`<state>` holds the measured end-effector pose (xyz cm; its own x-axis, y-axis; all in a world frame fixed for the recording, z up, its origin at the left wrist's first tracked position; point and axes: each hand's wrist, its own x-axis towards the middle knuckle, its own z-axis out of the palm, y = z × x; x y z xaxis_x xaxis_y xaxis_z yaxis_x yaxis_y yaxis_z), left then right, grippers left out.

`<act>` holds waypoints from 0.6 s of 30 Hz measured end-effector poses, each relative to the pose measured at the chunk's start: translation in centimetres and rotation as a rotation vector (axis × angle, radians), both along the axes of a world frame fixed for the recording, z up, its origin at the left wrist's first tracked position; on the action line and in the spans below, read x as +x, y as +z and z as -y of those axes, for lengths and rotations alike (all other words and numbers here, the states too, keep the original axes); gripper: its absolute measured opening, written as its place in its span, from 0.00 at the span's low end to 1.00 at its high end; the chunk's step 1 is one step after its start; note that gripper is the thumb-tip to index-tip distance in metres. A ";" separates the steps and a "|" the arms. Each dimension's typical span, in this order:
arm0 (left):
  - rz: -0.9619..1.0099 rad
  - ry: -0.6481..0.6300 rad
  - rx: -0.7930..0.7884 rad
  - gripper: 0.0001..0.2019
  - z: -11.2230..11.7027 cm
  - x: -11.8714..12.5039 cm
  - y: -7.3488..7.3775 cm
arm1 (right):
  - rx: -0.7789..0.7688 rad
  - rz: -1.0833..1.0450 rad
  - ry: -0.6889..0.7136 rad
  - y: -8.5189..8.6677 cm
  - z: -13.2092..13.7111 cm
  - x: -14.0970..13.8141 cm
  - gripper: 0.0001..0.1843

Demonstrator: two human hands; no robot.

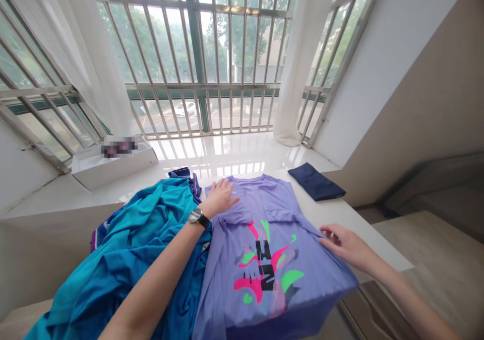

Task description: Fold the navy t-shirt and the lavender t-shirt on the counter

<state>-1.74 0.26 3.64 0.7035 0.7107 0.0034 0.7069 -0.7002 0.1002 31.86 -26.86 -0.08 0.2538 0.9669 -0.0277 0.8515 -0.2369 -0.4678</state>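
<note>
Lavender T-shirt lies spread on a white stone ledge, its hem hanging toward the viewer and a pink, green and black print across its middle. The left hand rests palm down on the shirt's far part, near the neckline, with its fingers open and spread and nothing gripped. A black-strapped wristwatch sits on that wrist. The right hand is at the shirt's right edge, its fingers open and lightly curved; their tips meet the fabric or sit just above it, and no grip shows.

Immediately left of the shirt, and partly beneath the left forearm, a rumpled teal garment lies heaped, with dark striped trim at its far end. Beyond the shirt's far right corner, just apart from it, rests a folded navy cloth. Farther out, past the teal heap, a white box holds something blurred out. Farthest from the shirt stand steel window bars flanked by sheer white curtains, with trees and a white car outside.
</note>
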 end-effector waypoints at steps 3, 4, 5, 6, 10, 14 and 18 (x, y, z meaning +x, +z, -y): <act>0.060 -0.211 0.031 0.27 2.0 4.8 1.6 | -0.007 0.028 -0.017 0.0 -0.1 -0.8 0.19; 0.072 -0.283 0.035 0.26 2.7 6.8 1.9 | -0.020 0.038 -0.026 0.0 -0.4 -1.1 0.18; 0.079 -0.337 0.037 0.24 3.2 8.8 2.0 | -0.032 0.046 -0.038 0.0 -0.7 -1.4 0.17; 0.086 -0.376 0.040 0.23 3.7 10.9 1.9 | -0.041 0.053 -0.054 0.0 -1.0 -1.6 0.16; 0.087 -0.397 -0.037 0.22 4.5 17.3 0.0 | -0.027 0.123 -0.120 0.0 -1.7 -3.0 0.11; 0.138 -0.369 -0.046 0.30 4.5 19.0 -3.5 | 0.064 0.214 -0.192 -0.6 -1.4 -4.6 0.04; 0.211 -0.395 -0.034 0.41 3.9 18.2 -5.9 | 0.102 0.083 -0.223 -1.0 -0.5 -5.4 0.01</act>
